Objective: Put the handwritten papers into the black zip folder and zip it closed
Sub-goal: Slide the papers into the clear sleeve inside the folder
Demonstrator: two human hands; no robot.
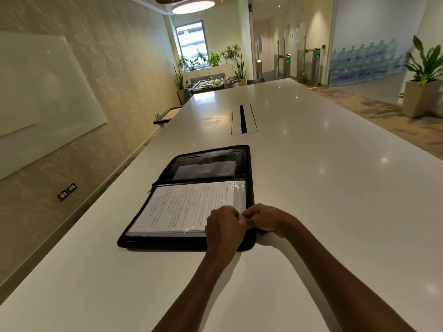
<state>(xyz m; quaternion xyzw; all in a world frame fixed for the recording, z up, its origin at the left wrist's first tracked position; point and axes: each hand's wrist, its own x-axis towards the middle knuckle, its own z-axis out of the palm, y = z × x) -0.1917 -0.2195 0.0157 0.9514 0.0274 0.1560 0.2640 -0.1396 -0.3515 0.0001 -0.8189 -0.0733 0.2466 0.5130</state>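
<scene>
Long meeting room, patterned wall w/ whiteboard (36, 92) on the left, plants (215, 58) by the far window. Glossy white bench (323, 176) running away down the room, cable slot (243, 119) mid-top.

Folder (191, 244) lying open flat on the bench, near edge, spine across the middle. Far half: black mesh pocket w/ something pale behind it. Near half: papers (182, 207) already in, handwriting up, under a clear plastic sleeve (239, 192) that glints along the right side.

Handling, as a guess: paper stack light, floppy, likely to slide or buckle at the corners; plastic slick and thin. Folder itself semi-stiff, padded rim, should fold over as one flap. Best hold prob. the far half's outer edge for closing, then the zip pull. Something small shows at the left end of the spine, maybe the pull, too small to be sure.

Left hand (224, 224) over the near right corner of the papers, fingers curled in tight, knuckles up. Right hand (263, 220) right against it, fingers curled too, tips meeting the left's. Looks like both pinching the sleeve edge at that corner, but tips hidden, so can't tell for certain what's gripped. Zip not yet started.
</scene>
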